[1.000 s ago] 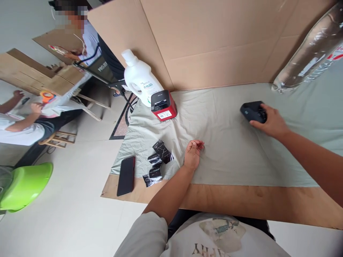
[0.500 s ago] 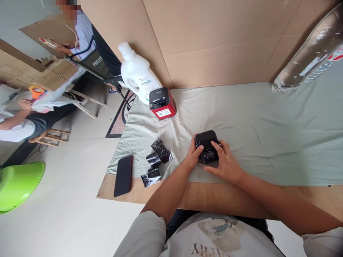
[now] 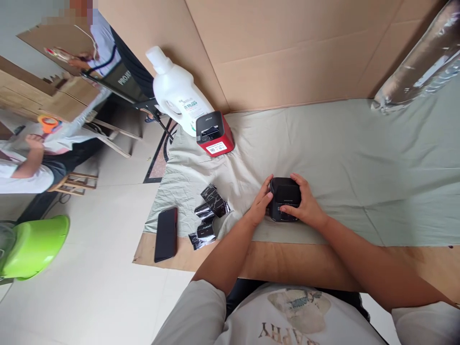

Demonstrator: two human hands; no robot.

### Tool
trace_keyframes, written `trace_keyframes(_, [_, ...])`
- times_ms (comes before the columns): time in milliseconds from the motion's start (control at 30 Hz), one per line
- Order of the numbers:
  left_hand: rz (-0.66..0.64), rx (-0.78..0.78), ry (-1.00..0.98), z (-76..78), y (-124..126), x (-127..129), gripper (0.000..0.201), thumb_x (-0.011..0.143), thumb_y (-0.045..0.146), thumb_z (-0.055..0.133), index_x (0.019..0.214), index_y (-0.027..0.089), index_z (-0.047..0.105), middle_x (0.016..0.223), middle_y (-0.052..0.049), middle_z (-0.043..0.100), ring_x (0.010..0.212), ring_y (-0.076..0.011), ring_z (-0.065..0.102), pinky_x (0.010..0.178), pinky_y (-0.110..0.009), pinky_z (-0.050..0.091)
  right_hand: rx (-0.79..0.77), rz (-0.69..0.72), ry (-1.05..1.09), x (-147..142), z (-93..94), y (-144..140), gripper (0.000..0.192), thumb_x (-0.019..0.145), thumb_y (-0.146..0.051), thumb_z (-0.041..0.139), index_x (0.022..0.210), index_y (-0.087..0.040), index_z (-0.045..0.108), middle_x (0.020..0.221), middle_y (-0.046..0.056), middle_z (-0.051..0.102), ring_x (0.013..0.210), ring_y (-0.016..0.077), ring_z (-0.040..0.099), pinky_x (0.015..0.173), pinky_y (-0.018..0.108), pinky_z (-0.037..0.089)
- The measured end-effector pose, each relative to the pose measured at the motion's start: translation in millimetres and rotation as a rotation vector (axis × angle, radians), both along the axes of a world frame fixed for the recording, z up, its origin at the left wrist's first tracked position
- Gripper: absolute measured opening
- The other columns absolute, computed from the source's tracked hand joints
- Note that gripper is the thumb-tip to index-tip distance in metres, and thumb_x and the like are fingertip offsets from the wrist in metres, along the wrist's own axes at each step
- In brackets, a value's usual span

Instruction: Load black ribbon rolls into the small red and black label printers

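Observation:
In front of me a small black box-shaped device (image 3: 286,191) rests on the grey-green cloth. My left hand (image 3: 261,203) grips its left side, fingers along the far edge and thumb on the near part. From the right, my right hand (image 3: 306,203) holds it too, with the thumb across its front top and the fingers round the right side. To the left lie crumpled strips of shiny black film (image 3: 210,211). A dark phone (image 3: 166,235) lies beside them near the table's edge.
A red and black label printer (image 3: 216,134) stands at the back left before a white detergent bottle (image 3: 181,96). Cardboard (image 3: 287,52) walls the back. At right is a clear plastic-wrapped bundle (image 3: 413,72). Other people work at left, near a green tub (image 3: 39,247).
The black device has shifted slightly right and turned straighter. My right hand has moved from fingertips on its top to a hold on its right side. The view has shifted a little.

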State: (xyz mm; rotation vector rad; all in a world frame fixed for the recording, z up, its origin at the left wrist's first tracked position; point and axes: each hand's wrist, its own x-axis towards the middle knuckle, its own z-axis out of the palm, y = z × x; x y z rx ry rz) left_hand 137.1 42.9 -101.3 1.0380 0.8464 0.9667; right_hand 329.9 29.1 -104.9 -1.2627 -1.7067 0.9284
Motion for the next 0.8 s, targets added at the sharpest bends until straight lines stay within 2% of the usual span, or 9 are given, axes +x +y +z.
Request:
trace_keyframes(100, [-0.048, -0.105, -0.021, -0.1, 4.1, -3.8, 0.075, 0.080, 0.047, 0.069, 0.147, 0.027, 0.042, 0.109, -0.006, 0.069, 0.079, -0.0164, 0.065, 0.070, -0.027, 0.052, -0.070, 0.029, 0.038, 6.0, 0.5, 2.4, 0.101, 0.070, -0.063, 0.077, 0.151, -0.030, 0.028, 0.153, 0.014, 0.036, 0.144, 0.0357, 0.037, 0.118, 0.061, 0.033])
trace_keyframes(167, [-0.062, -0.145, -0.021, 1.1, 6.3, -5.4, 0.074, 0.075, 0.038, 0.072, 0.143, 0.028, 0.044, 0.102, -0.003, 0.070, 0.069, -0.0126, 0.060, 0.062, -0.023, 0.048, -0.084, 0.053, 0.036, 9.3, 2.5, 4.0, 0.101, 0.068, -0.062, 0.078, 0.151, -0.030, 0.029, 0.153, 0.014, 0.037, 0.142, 0.0358, 0.039, 0.116, 0.060, 0.035])
trace_keyframes(300, [-0.104, -0.190, -0.047, 5.4, 9.0, -6.7, 0.070, 0.069, 0.027, 0.073, 0.133, 0.028, 0.045, 0.101, -0.001, 0.069, 0.068, -0.0115, 0.061, 0.062, -0.023, 0.049, -0.086, 0.096, 0.015, 13.3, 5.9, 6.1, 0.100, 0.067, -0.061, 0.079, 0.150, -0.030, 0.032, 0.151, 0.013, 0.039, 0.140, 0.0356, 0.041, 0.116, 0.059, 0.036])
trace_keyframes(433, [-0.117, -0.228, -0.070, 9.6, 10.5, -7.6, 0.066, 0.066, 0.024, 0.075, 0.125, 0.027, 0.045, 0.093, 0.001, 0.067, 0.065, -0.0108, 0.061, 0.060, -0.023, 0.049, -0.091, 0.141, 0.023, 16.0, 5.9, 7.5, 0.101, 0.066, -0.063, 0.079, 0.149, -0.029, 0.032, 0.152, 0.014, 0.038, 0.141, 0.0357, 0.040, 0.117, 0.059, 0.035])
trace_keyframes(600, [-0.130, -0.264, -0.099, 14.3, 10.9, -7.5, 0.066, 0.065, 0.026, 0.079, 0.122, 0.027, 0.045, 0.091, 0.002, 0.068, 0.062, -0.0095, 0.061, 0.055, -0.020, 0.047, -0.089, 0.160, 0.006, 18.0, 6.7, 8.0, 0.102, 0.066, -0.062, 0.080, 0.150, -0.031, 0.030, 0.151, 0.013, 0.038, 0.141, 0.0365, 0.040, 0.116, 0.060, 0.035])
trace_keyframes(800, [-0.102, -0.264, -0.105, 17.8, 9.5, -3.9, 0.064, 0.062, 0.017, 0.076, 0.117, 0.028, 0.046, 0.088, 0.004, 0.068, 0.060, -0.0082, 0.061, 0.052, -0.018, 0.047, -0.032, 0.169, -0.011, 18.0, 9.6, 5.8, 0.104, 0.069, -0.059, 0.079, 0.154, -0.032, 0.025, 0.156, 0.014, 0.033, 0.145, 0.0363, 0.035, 0.119, 0.059, 0.031])
